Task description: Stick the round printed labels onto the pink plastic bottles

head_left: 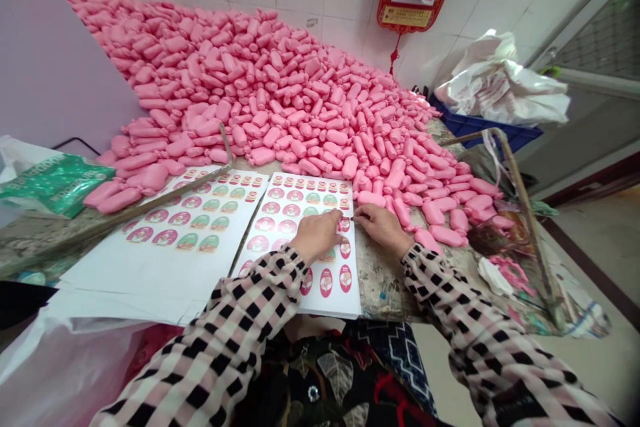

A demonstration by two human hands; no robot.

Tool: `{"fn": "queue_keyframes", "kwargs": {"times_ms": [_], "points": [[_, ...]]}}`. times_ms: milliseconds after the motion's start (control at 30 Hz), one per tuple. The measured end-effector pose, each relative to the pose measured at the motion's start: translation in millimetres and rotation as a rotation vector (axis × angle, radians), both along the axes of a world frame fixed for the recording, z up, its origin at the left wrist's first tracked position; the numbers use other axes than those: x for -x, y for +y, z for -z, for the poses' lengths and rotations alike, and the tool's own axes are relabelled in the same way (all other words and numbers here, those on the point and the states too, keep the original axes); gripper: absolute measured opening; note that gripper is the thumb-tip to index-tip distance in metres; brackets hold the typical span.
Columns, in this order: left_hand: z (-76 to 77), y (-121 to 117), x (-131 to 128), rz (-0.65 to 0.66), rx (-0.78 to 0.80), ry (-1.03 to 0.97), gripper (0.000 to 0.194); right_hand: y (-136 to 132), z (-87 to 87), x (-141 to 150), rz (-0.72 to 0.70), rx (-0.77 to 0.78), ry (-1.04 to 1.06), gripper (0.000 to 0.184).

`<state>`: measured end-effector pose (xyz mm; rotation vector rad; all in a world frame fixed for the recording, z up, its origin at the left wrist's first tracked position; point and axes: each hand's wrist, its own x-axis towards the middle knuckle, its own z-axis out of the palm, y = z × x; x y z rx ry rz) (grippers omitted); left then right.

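Left hand [320, 235] is covering some labels on the sticker sheet [350, 303], fingers loosely spread. Right hand [384, 225] is pressing thumb and finger together at the right edge; what they are pinching, cannot tell. Sheet is lying under the left, just beside the right. Pink pieces [270, 73] are heaping beyond, partly hidden by a pale panel [75, 53].

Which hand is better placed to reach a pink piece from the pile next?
Probably the right hand: it sits right beside the pile's near edge, close to a pink piece. The left hand is over the sticker sheet, farther away.
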<state>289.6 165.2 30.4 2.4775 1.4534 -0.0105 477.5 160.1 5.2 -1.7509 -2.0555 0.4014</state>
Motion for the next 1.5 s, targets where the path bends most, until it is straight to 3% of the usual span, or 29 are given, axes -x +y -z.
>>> {"fn": "queue_keyframes", "kwargs": {"times_ms": [700, 1200, 1500], "points": [[1.7, 1.6, 0.4, 0.003, -0.009, -0.014, 0.057, 8.2, 13.8, -3.0, 0.054, 0.095, 0.254, 0.017], [6.2, 3.1, 1.2, 0.004, -0.026, -0.01, 0.059, -0.6, 0.8, 1.6, 0.058, 0.076, 0.063, 0.015], [6.5, 2.3, 1.6, 0.006, -0.035, -0.029, 0.055, -3.6, -0.6, 6.9, 0.095, 0.091, 0.078, 0.031]]}}
